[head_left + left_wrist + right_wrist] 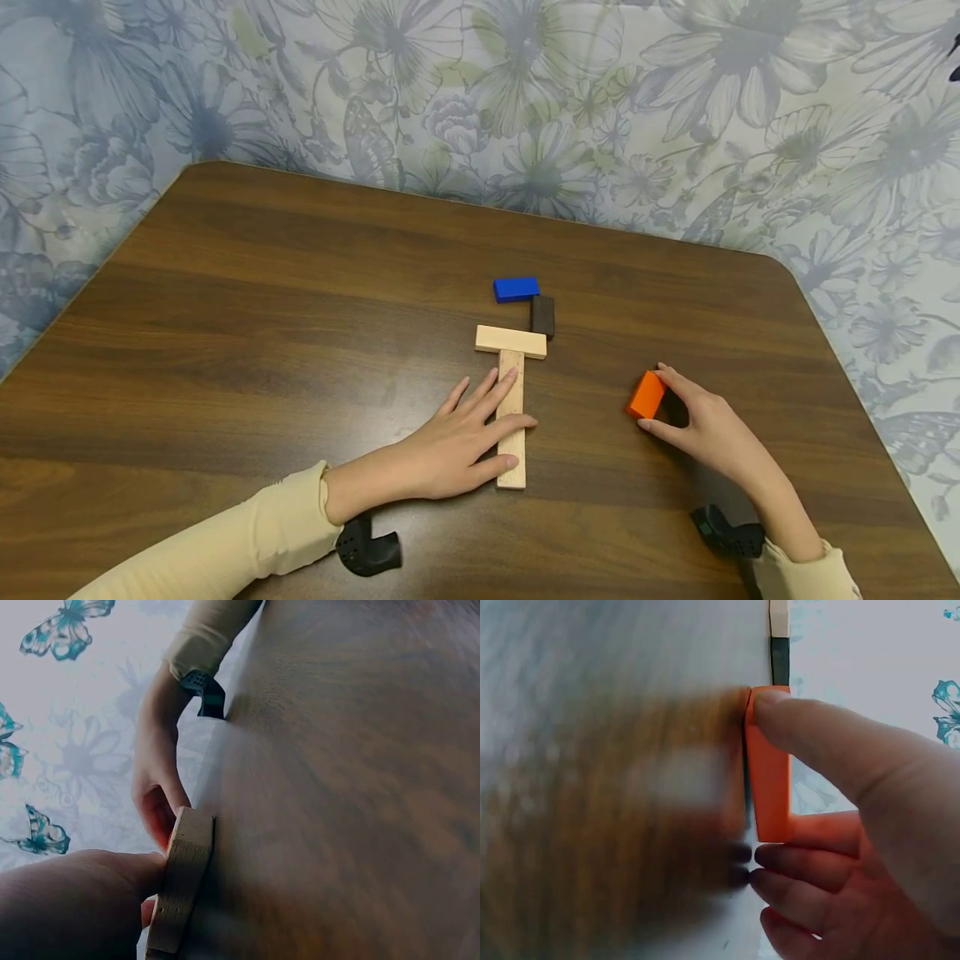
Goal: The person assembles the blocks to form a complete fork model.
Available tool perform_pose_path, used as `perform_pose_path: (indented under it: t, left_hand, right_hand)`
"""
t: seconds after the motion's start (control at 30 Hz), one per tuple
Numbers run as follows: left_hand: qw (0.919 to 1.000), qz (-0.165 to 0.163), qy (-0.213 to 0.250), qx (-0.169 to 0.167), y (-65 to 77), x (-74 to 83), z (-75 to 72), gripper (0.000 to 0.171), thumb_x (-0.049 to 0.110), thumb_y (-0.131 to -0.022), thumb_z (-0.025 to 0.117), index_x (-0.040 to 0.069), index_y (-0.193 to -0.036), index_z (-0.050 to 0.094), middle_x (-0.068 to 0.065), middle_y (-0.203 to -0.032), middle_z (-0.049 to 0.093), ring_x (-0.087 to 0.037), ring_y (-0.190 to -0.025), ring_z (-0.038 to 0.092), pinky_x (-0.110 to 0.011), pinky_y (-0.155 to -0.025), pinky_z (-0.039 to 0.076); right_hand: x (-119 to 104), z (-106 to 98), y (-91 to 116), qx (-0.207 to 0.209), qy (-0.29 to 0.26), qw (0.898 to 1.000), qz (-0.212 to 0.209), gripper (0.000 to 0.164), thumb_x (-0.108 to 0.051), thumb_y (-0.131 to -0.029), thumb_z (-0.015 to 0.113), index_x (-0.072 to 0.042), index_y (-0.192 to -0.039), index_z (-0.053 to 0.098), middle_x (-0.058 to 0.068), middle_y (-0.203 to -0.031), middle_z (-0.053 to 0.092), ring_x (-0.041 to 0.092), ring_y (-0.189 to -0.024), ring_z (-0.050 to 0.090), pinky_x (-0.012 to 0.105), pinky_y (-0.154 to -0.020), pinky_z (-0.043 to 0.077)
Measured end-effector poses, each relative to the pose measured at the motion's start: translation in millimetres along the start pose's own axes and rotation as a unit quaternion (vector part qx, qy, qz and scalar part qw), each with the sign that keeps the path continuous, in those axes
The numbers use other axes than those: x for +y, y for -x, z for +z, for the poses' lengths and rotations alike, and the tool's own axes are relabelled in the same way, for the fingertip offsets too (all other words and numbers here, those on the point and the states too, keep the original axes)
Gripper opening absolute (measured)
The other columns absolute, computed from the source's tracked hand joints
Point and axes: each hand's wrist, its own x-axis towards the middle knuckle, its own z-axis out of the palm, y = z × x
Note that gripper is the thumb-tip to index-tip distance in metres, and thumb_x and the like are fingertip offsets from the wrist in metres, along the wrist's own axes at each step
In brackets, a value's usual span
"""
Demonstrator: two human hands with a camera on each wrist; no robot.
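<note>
In the head view, my left hand (461,442) lies with spread fingers across the long pale wooden strip (512,400), which runs toward me along the table. At its far end a pale wooden block (512,340) sits crosswise, so the two form a T. The left wrist view shows the thumb against the side of the pale wood (184,877). To the right, my right hand (705,425) pinches an orange block (647,395) between thumb and fingers. In the right wrist view the thumb presses one end of the orange block (771,780), fingers at the other.
A dark brown block (543,317) stands by the right end of the crosswise block. Behind it, a blue block (516,289) meets its far corner. All lie on a brown wooden table (300,275), whose back edge runs along a flower-patterned wall (525,100).
</note>
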Motion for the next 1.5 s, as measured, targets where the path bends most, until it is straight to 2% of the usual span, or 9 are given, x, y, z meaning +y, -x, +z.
perform_pose_path:
  t: [0.1, 0.2, 0.47, 0.87, 1.1, 1.33, 1.5]
  left_hand:
    - [0.9998, 0.0, -0.014, -0.011, 0.0, 0.2, -1.7, 0.056, 0.045, -0.099, 0.037, 0.024, -0.15, 0.024, -0.008, -0.154, -0.011, -0.025, -0.138, -0.013, -0.051, -0.106, -0.004]
    - [0.9996, 0.001, -0.023, -0.015, 0.2, 0.7, -2.9, 0.059, 0.046, -0.099, 0.036, 0.022, -0.151, 0.018, -0.009, -0.154, -0.012, -0.025, -0.138, -0.013, -0.051, -0.106, -0.004]
    - [0.9992, -0.003, -0.038, -0.013, 0.0, 0.3, -3.5, 0.06, 0.046, -0.1, 0.035, 0.021, -0.151, 0.017, -0.009, -0.154, -0.012, -0.025, -0.138, -0.013, -0.052, -0.106, -0.003]
    - [0.999, -0.002, -0.04, -0.02, -0.9, -0.6, -3.5, 0.06, 0.046, -0.099, 0.036, 0.021, -0.151, 0.018, -0.008, -0.154, -0.014, -0.025, -0.138, -0.015, -0.052, -0.106, -0.003]
    - [0.9991, -0.001, -0.039, -0.017, 0.3, -1.8, -3.3, 0.06, 0.046, -0.099, 0.037, 0.021, -0.151, 0.018, -0.008, -0.154, -0.013, -0.026, -0.138, -0.013, -0.053, -0.106, -0.002]
    - [0.999, 0.003, -0.041, -0.015, 0.6, -1.0, -3.0, 0.06, 0.045, -0.099, 0.036, 0.021, -0.151, 0.019, -0.008, -0.154, -0.013, -0.026, -0.138, -0.013, -0.055, -0.106, 0.0]
    - [0.9992, 0.001, -0.034, -0.02, 1.3, -0.1, -4.1, 0.06, 0.046, -0.099, 0.037, 0.021, -0.151, 0.019, -0.007, -0.154, -0.013, -0.025, -0.138, -0.014, -0.055, -0.106, -0.001]
  right_hand:
    - [-2, -1, -2, 0.014, -0.004, 1.0, 0.001, 0.077, -0.035, -0.081, 0.073, 0.006, -0.137, 0.041, 0.028, -0.131, 0.046, 0.045, -0.115, 0.046, 0.057, -0.089, 0.038]
    - [-4, -3, -6, 0.03, -0.009, 0.999, 0.002, 0.075, -0.033, -0.08, 0.075, 0.004, -0.137, 0.042, 0.028, -0.126, 0.051, 0.045, -0.111, 0.05, 0.056, -0.086, 0.041]
    - [-16, -13, -29, 0.058, -0.024, 0.998, -0.028, 0.073, -0.031, -0.08, 0.075, 0.002, -0.137, 0.043, 0.027, -0.127, 0.051, 0.045, -0.111, 0.05, 0.057, -0.086, 0.04]
    - [-41, -23, -76, 0.055, -0.048, 0.995, -0.07, 0.073, -0.028, -0.079, 0.077, 0.0, -0.138, 0.043, 0.023, -0.128, 0.052, 0.041, -0.115, 0.049, 0.055, -0.091, 0.038]
    - [-60, -19, -108, 0.018, -0.073, 0.993, -0.092, 0.072, -0.034, -0.08, 0.075, -0.004, -0.138, 0.045, 0.016, -0.13, 0.052, 0.035, -0.119, 0.047, 0.052, -0.095, 0.036]
    - [-81, -10, -137, -0.034, -0.086, 0.987, -0.134, 0.072, -0.038, -0.08, 0.074, -0.003, -0.136, 0.046, 0.012, -0.131, 0.052, 0.027, -0.12, 0.048, 0.044, -0.097, 0.037]
    - [-91, -3, -150, -0.058, -0.091, 0.982, -0.157, 0.068, -0.034, -0.08, 0.075, -0.004, -0.135, 0.047, 0.009, -0.12, 0.059, 0.024, -0.109, 0.056, 0.041, -0.085, 0.045]
